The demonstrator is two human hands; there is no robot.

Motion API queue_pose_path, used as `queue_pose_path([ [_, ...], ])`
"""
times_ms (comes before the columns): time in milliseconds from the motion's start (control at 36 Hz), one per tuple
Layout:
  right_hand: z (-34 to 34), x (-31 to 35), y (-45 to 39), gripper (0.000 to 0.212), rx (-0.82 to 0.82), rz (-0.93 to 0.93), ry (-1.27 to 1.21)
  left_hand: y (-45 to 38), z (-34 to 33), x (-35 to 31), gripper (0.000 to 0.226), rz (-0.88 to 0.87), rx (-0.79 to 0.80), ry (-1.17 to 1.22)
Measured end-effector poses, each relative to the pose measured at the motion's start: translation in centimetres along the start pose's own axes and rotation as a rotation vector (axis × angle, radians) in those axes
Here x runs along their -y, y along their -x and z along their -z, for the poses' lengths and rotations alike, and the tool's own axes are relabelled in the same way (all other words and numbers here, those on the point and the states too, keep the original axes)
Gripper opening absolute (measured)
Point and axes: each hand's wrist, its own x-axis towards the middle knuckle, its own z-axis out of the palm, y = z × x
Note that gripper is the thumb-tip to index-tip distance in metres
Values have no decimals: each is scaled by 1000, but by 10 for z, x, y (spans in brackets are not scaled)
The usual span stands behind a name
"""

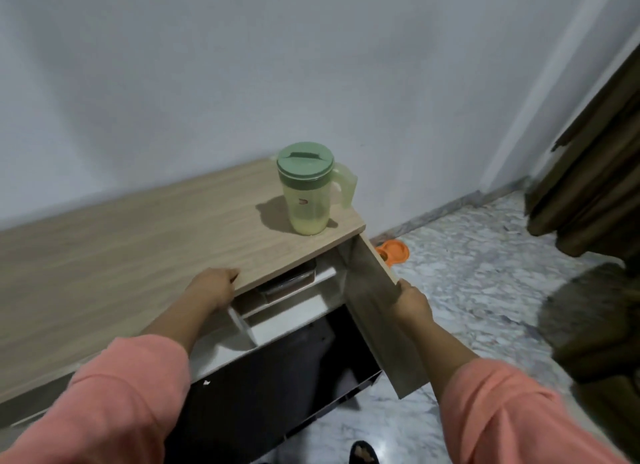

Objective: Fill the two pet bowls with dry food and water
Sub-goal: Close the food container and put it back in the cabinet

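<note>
No legible text, brand, number or sign anywhere in frame. Only marking noted: small red-and-dark emblem on the side of the green pitcher, centre of frame, too small and blurred to read. Nothing printed on the wooden cabinet top, left of centre.

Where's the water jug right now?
In the head view the green-lidded jug stands upright on the right end of the wooden cabinet top, near the wall, above the open cabinet door.
</note>
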Motion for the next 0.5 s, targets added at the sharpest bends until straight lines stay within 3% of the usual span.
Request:
queue_pose_path([
  [83,-13,3,14,35,-60,-35,-54,2,3,10,59,-74,36,-57],
  [167,-32,12,31,22,-78,-114,-103,2,7,22,63,-147,59,-87],
  [306,-59,34,56,20,-110,-161,-136,0,14,35,67,-235,92,-134],
  [500,-97,72,79,39,-77,-239,-524,-1,12,41,69,-308,136,-127],
])
